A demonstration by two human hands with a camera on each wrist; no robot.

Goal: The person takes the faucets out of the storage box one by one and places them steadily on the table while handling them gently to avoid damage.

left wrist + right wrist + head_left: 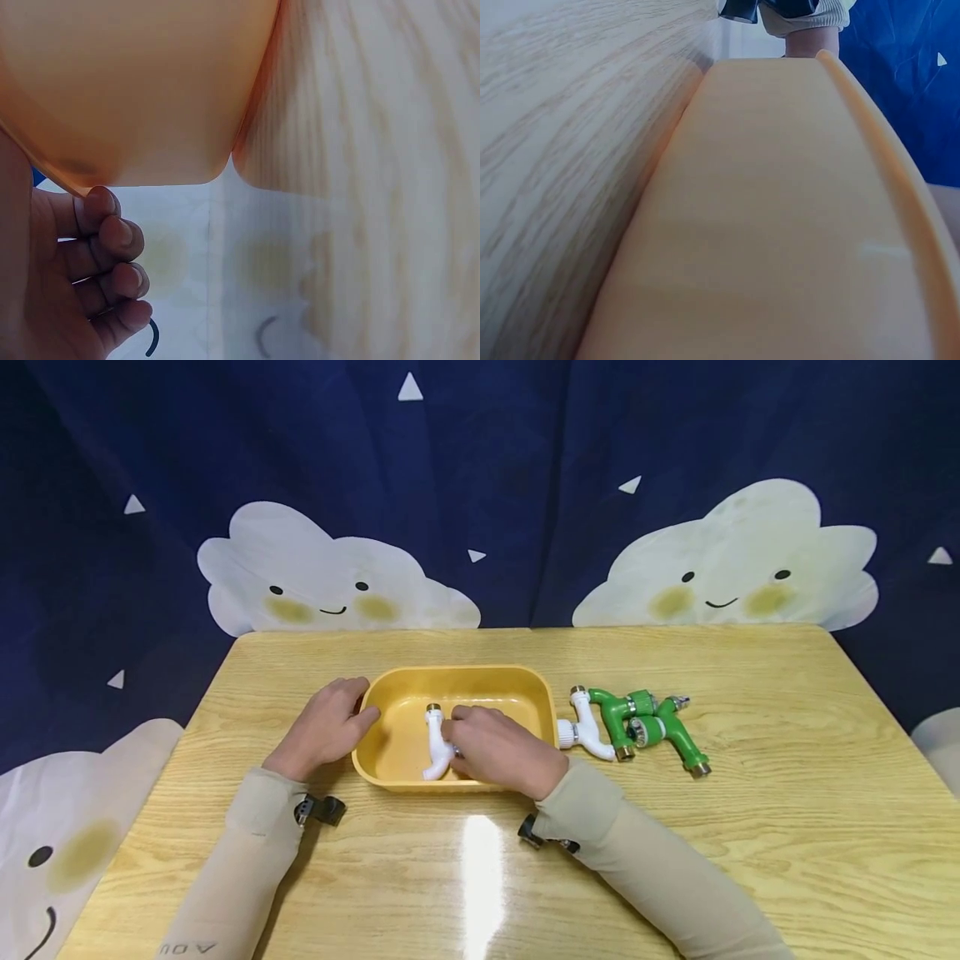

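Note:
A yellow plastic basin (pixel 453 672) stands on the wooden table. My left hand (pixel 324 727) grips its left rim, thumb over the inner side and fingers outside; the left wrist view shows those fingers (pixel 124 236) curled by the basin wall (pixel 150 90). Inside the basin is a white faucet (pixel 437 743) with a brass-coloured threaded end towards the back and its spout towards me. My right hand (pixel 498 747) reaches over the front rim and holds this faucet at its handle side, fingers covering the handle. In the right wrist view the basin's outer wall (pixel 757 202) hides the hand's work.
Right of the basin lie another white faucet (pixel 588 727), its handle by the basin wall, and two green faucets (pixel 615 718) (pixel 678 739), all close together. The wooden table (pixel 787 827) extends around them. Behind hangs a dark blue curtain (pixel 510 468) with clouds.

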